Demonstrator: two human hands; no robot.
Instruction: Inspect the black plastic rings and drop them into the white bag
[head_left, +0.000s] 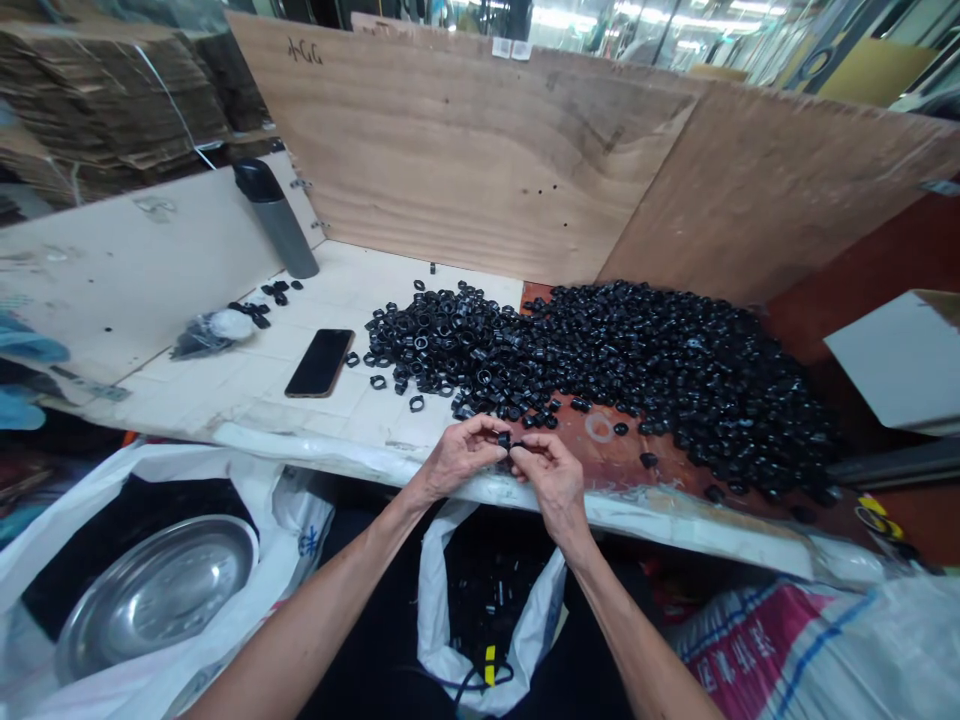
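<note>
My left hand (469,452) pinches a small black ring-shaped plastic part (504,440) between thumb and fingertips, above the table's front edge. Close beside it, my right hand (551,475) has its thumb and fingers closed on another small black piece (516,449), which is mostly hidden by the fingertips. The two pieces meet or nearly meet; I cannot tell if they are joined. Behind my hands lies a heap of black rings (450,340), running on into a larger pile of small black parts (675,360) at the right.
An open white sack (431,620) with black parts inside is below my hands. A phone (320,363), a grey bottle (281,225) and a plastic bag (214,332) stand left. Wooden boards (480,150) wall the back. Yellow-handled scissors (881,518) lie right; a metal basin (161,590) sits lower left.
</note>
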